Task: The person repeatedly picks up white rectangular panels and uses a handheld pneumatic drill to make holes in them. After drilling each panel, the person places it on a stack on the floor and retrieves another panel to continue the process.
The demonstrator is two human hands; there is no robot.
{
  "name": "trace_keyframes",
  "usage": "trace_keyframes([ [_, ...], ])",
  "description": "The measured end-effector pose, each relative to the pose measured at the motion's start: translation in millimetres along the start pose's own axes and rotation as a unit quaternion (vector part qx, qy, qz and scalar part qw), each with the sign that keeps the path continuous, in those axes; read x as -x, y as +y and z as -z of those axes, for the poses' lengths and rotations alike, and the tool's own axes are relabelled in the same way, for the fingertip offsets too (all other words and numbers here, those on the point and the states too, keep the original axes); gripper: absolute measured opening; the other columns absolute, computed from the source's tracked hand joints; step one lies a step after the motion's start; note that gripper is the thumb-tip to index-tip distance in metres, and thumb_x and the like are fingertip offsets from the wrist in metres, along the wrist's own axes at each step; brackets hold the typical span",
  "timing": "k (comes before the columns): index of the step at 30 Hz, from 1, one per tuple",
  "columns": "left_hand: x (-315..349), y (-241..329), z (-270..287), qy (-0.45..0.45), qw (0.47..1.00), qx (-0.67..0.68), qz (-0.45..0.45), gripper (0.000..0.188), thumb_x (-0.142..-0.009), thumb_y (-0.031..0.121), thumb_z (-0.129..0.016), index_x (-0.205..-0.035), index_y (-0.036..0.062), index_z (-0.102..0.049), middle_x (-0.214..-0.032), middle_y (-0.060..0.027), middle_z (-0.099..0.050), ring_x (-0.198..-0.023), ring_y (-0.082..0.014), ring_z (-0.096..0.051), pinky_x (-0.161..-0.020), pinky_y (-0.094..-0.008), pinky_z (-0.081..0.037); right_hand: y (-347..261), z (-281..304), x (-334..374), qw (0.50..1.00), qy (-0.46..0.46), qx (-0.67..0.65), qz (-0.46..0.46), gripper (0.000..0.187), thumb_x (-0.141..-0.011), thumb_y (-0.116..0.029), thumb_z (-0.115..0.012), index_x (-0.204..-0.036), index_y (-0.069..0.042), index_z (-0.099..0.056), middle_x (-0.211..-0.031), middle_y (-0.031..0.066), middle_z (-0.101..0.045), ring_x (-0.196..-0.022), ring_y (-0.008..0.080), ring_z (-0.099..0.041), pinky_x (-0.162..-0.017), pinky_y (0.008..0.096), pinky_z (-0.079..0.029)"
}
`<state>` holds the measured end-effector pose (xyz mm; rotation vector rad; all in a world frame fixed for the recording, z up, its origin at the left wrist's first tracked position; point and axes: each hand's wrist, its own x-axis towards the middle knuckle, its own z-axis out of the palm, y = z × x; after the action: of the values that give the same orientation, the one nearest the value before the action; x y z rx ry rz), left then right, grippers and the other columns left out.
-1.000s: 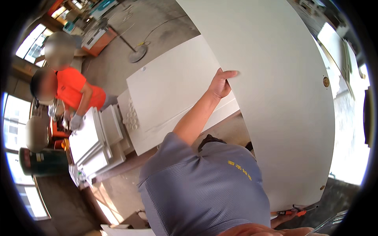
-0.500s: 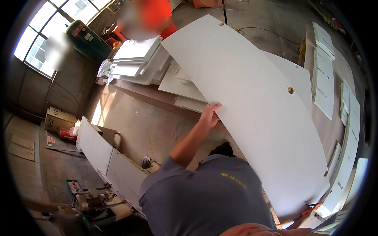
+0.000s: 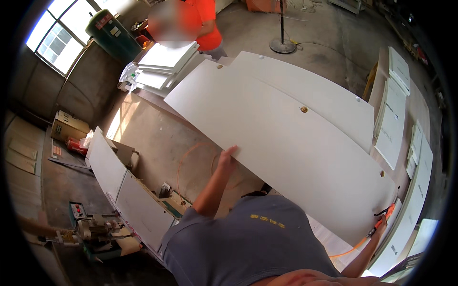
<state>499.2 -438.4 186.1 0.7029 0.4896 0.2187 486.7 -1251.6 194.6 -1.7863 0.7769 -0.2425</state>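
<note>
A long white panel [image 3: 272, 138] lies slantwise before me, with several round brass-coloured inserts [image 3: 304, 109] along its far edge. My left hand [image 3: 227, 160] grips the near edge, its fingers partly hidden. At the panel's right end, my right hand [image 3: 380, 228] is closed around an orange air blow gun [image 3: 390, 212] with a black lever and a thin nozzle. An orange hose [image 3: 350, 250] trails from the gun toward my body. Another white panel [image 3: 319, 90] shows beyond and partly beneath the first.
White boards [image 3: 164, 59] are stacked at the far left, near a person in orange [image 3: 205, 24]. More white strips [image 3: 393, 117] lie on the right. A panelled bench [image 3: 143, 202] and a motor [image 3: 95, 228] stand left. A round-based stand [image 3: 282, 45] is on the floor beyond.
The panel has turned, its far end swinging left and lower, exposing more of the panel behind. My left hand moved left and toward me. My right hand and the blow gun came higher into view.
</note>
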Motion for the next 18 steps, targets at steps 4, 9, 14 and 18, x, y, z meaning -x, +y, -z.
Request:
trace_keyframes([
  [4,-7.4,-5.7,0.5,0.018,1.000,-0.022,-0.003,0.039,-0.085,0.014,-0.060,-0.120,-0.0001,-0.048,-0.113,-0.0114,-0.058,-0.102,-0.0267,-0.058,-0.090,-0.0429,-0.049,-16.8,-23.2,-32.1,0.999,-0.035,0.031,-0.009,0.028,-0.087,-0.035,-0.056,-0.077,-0.009,-0.054,-0.068,-0.0024,-0.047,-0.065,0.0109,-0.046,-0.060,0.0282,-0.037],
  [9,-18.8,4.8,-39.9,0.089,0.990,-0.099,0.049,0.033,-0.087,0.026,-0.064,-0.109,0.0027,-0.057,-0.098,-0.0064,-0.062,-0.088,-0.0190,-0.061,-0.075,-0.0332,-0.051,-43.5,-61.4,-80.9,0.996,-0.064,0.066,0.003,0.029,-0.087,-0.035,-0.057,-0.076,-0.009,-0.053,-0.067,-0.0024,-0.047,-0.064,0.0109,-0.046,-0.059,0.0282,-0.037],
  [14,-63.4,6.9,-41.8,0.080,0.965,-0.227,0.104,0.047,-0.084,0.042,-0.065,-0.103,-0.0012,-0.059,-0.089,-0.0080,-0.063,-0.076,-0.0191,-0.063,-0.063,-0.0316,-0.052,-65.4,-111.3,-120.9,0.994,-0.026,0.072,0.072,0.028,-0.086,-0.032,-0.059,-0.077,-0.006,-0.056,-0.064,-0.0032,-0.044,-0.058,0.0096,-0.041,-0.053,0.0284,-0.033],
  [18,-75.6,4.2,-37.8,0.078,0.959,-0.249,0.113,0.052,-0.084,0.046,-0.065,-0.099,-0.0033,-0.061,-0.083,-0.0101,-0.063,-0.072,-0.0200,-0.063,-0.062,-0.0310,-0.052,-80.4,-135.7,-95.5,0.987,0.000,0.113,0.117,0.023,-0.084,-0.029,-0.063,-0.086,-0.006,-0.058,-0.066,-0.0030,-0.045,-0.059,0.0089,-0.041,-0.052,0.0286,-0.032],
])
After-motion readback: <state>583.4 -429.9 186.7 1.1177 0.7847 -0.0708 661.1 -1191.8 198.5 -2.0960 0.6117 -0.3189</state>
